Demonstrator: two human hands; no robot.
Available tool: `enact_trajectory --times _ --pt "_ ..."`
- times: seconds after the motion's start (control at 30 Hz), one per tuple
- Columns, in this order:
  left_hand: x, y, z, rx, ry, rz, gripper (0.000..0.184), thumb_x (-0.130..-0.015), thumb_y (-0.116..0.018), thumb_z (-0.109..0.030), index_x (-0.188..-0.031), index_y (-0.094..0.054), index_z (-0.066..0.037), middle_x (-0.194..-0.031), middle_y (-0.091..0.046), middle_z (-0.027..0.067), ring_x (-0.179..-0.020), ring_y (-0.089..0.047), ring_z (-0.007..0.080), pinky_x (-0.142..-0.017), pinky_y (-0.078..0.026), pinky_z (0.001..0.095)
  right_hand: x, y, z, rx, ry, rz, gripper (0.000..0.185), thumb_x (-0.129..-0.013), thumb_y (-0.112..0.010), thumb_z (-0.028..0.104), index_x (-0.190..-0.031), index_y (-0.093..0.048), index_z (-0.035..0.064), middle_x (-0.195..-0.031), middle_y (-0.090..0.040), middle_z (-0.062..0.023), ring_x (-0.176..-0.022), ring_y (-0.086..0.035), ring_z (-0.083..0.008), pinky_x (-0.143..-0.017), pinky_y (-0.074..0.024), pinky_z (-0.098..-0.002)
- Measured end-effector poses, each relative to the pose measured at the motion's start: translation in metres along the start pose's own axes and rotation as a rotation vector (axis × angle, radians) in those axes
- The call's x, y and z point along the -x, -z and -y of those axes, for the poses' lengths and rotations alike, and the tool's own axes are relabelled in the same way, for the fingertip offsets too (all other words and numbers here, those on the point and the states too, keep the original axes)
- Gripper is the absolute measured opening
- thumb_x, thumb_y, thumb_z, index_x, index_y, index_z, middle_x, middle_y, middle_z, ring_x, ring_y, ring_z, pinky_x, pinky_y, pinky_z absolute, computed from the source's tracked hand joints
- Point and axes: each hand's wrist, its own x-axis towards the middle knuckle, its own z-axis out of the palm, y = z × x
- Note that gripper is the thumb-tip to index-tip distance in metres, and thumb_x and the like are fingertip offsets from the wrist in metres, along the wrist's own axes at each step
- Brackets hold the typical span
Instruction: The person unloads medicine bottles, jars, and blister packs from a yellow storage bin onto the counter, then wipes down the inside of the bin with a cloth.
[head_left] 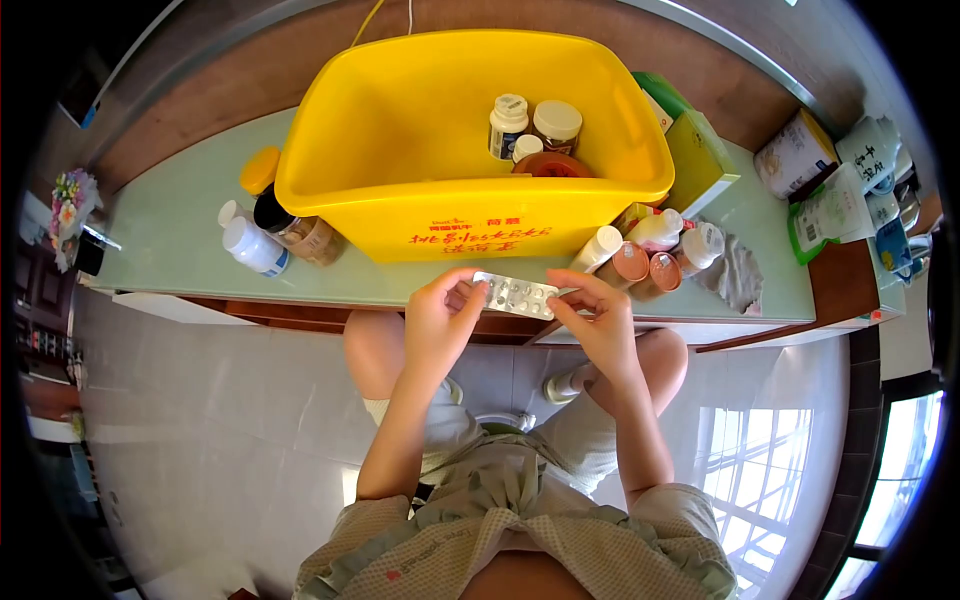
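Note:
Between my two hands is a silver blister pack (515, 296) of pills, held level in front of the counter's near edge. My left hand (445, 312) pinches its left end, fingers curled. The right end sits between the thumb and fingers of my right hand (592, 312). Just beyond stands a large yellow plastic bin (450, 222) with red lettering on its front. Inside it, toward the right, are a white bottle (508, 128), a jar with a white lid (557, 124), a small white-capped bottle (527, 148) and a reddish-brown round item (553, 166).
The bin stands on a pale green glass-topped counter (180, 200). Left of it are white bottles (254, 247) and a black-lidded jar (300, 232). At right are several capped bottles (628, 262), a grey cloth (738, 275), a green box (702, 160), a large can (795, 155) and a green-white pouch (830, 212).

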Motion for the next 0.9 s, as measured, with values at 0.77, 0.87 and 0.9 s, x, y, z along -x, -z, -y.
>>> enact_trajectory --times 0.77,0.87,0.9 --pt "0.020 0.001 0.011 -0.747 -0.476 -0.121 0.024 -0.078 -0.068 -0.015 -0.102 -0.067 -0.012 -0.104 -0.069 -0.0002 -0.063 -0.066 0.0200 -0.056 -0.052 0.0298 0.001 -0.016 -0.024 0.667 0.507 -0.190 0.018 -0.073 -0.069 0.001 -0.091 -0.069 0.0030 -0.094 -0.067 -0.0046 -0.084 -0.061 -0.0239 -0.074 -0.0510 -0.0340" --pt "0.025 -0.004 0.004 -0.803 -0.384 -0.057 0.025 -0.079 -0.065 -0.013 -0.104 -0.067 -0.011 -0.110 -0.068 0.0002 -0.066 -0.067 0.0208 -0.057 -0.053 0.0300 -0.001 -0.018 -0.024 0.746 0.558 -0.214 0.019 -0.073 -0.068 0.002 -0.093 -0.069 0.0037 -0.095 -0.067 -0.0042 -0.087 -0.060 -0.0243 -0.076 -0.0503 -0.0345" --pt "0.025 -0.004 0.004 -0.814 -0.378 -0.054 0.026 -0.079 -0.064 -0.012 -0.104 -0.067 -0.011 -0.111 -0.067 0.0003 -0.066 -0.067 0.0208 -0.056 -0.053 0.0299 -0.001 -0.018 -0.024 0.760 0.560 -0.215 0.019 -0.073 -0.068 0.002 -0.092 -0.069 0.0040 -0.095 -0.067 -0.0041 -0.088 -0.060 -0.0243 -0.076 -0.0502 -0.0346"
